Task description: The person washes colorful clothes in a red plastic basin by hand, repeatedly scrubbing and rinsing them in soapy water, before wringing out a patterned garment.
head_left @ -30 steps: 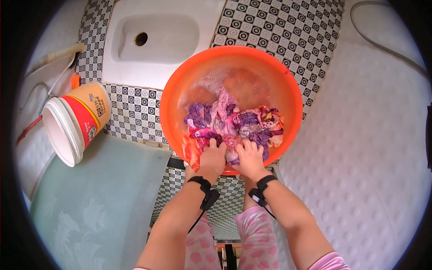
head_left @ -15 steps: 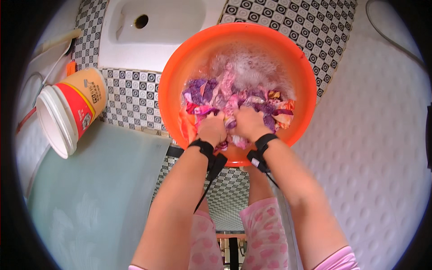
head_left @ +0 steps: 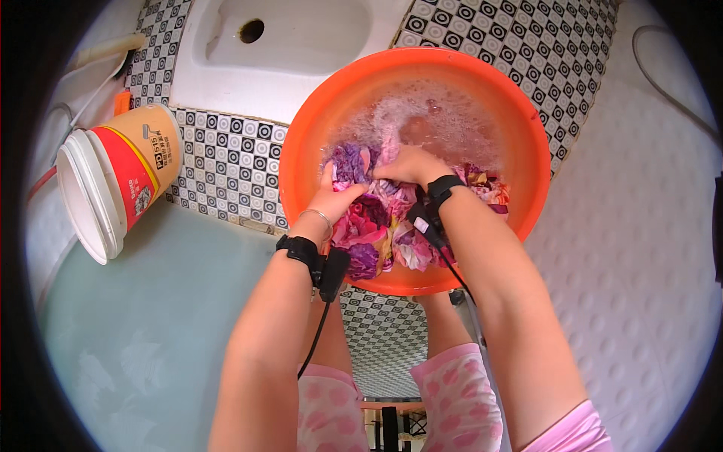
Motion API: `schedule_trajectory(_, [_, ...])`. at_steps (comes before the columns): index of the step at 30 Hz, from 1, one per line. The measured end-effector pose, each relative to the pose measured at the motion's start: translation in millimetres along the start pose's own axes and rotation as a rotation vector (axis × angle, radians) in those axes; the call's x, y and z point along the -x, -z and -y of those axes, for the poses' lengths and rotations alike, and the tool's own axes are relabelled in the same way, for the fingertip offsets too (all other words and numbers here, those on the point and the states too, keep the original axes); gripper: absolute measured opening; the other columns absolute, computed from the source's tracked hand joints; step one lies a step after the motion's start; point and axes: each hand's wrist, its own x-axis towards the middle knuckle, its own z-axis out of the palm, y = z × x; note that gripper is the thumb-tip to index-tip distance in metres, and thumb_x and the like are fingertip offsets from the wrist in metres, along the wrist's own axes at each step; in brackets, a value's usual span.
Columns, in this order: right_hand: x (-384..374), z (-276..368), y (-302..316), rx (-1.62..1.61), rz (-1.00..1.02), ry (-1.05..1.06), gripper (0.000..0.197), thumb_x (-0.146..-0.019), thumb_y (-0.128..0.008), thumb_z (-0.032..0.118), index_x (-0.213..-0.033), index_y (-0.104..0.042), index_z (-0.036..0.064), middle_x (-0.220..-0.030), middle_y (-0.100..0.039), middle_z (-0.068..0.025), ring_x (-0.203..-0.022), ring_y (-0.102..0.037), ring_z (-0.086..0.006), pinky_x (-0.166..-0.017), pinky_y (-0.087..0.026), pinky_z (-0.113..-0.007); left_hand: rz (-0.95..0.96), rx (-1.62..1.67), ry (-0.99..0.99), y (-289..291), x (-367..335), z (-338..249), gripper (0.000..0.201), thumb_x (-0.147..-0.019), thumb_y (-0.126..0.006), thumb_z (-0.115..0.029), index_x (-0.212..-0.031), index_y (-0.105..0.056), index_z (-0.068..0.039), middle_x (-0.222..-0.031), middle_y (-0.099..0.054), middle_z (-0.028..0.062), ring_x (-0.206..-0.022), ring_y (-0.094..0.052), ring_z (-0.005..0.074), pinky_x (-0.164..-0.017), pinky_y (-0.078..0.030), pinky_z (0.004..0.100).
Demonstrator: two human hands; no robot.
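Observation:
A wet, wrinkled cloth [head_left: 365, 226] patterned in pink, purple, white and orange lies bunched in a round orange basin [head_left: 536, 162]. My left hand [head_left: 335, 202] grips its left part, thumb lying over the top and fingers reaching round a purple fold. Just to the right, my right hand [head_left: 410, 164] is bent over the middle of the cloth, its fingertips partly hidden in the folds. Sudsy water [head_left: 459, 128] shows beyond the cloth, toward the basin's far side. Black bands with small black boxes and cables sit on both wrists.
A white squat toilet [head_left: 286, 45] is set in black-and-white patterned tile [head_left: 226, 151] at the far left. An orange, red and white bucket [head_left: 139, 166] is tipped at the left, by a glass-like pane [head_left: 166, 324]. A white dimpled surface [head_left: 602, 264] lies right, with a grey hose [head_left: 663, 87].
Both hands have shifted apart on the cloth, the left one outward and the right one farther up. The cloth is bunched nearer the basin's close rim. The view has shifted slightly.

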Motion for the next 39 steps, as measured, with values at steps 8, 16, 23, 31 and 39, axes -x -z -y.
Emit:
schedule_trajectory(8, [114,-11,-3,-0.449,-0.218,0.258,0.038,-0.078,-0.068,0.024,-0.108,-0.068,0.0018,-0.093,-0.071,-0.0201,-0.090,-0.069,-0.0332,-0.082,-0.053,-0.040,0.133,0.167,-0.290,-16,70,-45,0.026,-0.081,-0.061,0.000,-0.106,-0.057,-0.001,-0.100,-0.065,0.0075,-0.091,-0.061,0.0155,-0.081,-0.050,0.0301])
schedule_trajectory(16, [239,-14,-1,-0.014,-0.489,0.168,0.047,-0.070,-0.074,0.016,-0.113,-0.064,0.0013,-0.123,-0.058,-0.0218,-0.107,-0.061,-0.0367,-0.089,-0.052,-0.042,0.216,-0.330,-0.576,-34,117,-82,0.038,-0.070,-0.073,-0.019,-0.100,-0.059,-0.002,-0.096,-0.062,0.0184,-0.094,-0.063,0.0346,-0.083,-0.051,0.0384])
schedule_trajectory(23, [187,-33,-37,-0.022,-0.464,0.366,0.086,-0.061,-0.086,0.027,-0.133,-0.048,-0.0020,-0.142,-0.038,-0.0261,-0.124,-0.047,-0.0430,-0.105,-0.043,-0.044,0.155,-0.855,-0.531,-60,100,-38,0.059,-0.071,-0.079,-0.039,-0.116,-0.054,-0.008,-0.110,-0.060,0.0212,-0.103,-0.063,0.0371,-0.087,-0.052,0.0450])
schedule_trajectory(31, [127,-16,-82,0.343,-0.457,-0.148,0.057,-0.066,-0.083,0.020,-0.115,-0.053,0.0129,-0.116,-0.050,-0.0129,-0.109,-0.053,-0.0342,-0.083,-0.049,-0.048,0.180,-1.137,-0.191,-68,62,-13,0.061,-0.075,-0.078,-0.031,-0.125,-0.052,-0.009,-0.124,-0.054,0.0199,-0.111,-0.060,0.0387,-0.093,-0.051,0.0474])
schedule_trajectory(39, [67,6,-52,0.436,-0.440,-0.211,0.048,-0.075,-0.074,0.025,-0.118,-0.057,0.0149,-0.119,-0.053,-0.0137,-0.110,-0.056,-0.0341,-0.085,-0.047,-0.049,0.197,-1.115,-0.157,-53,-2,-9,0.091,-0.078,-0.074,-0.029,-0.149,-0.026,0.001,-0.158,-0.014,0.0296,-0.142,-0.029,0.0450,-0.114,-0.034,0.0421])
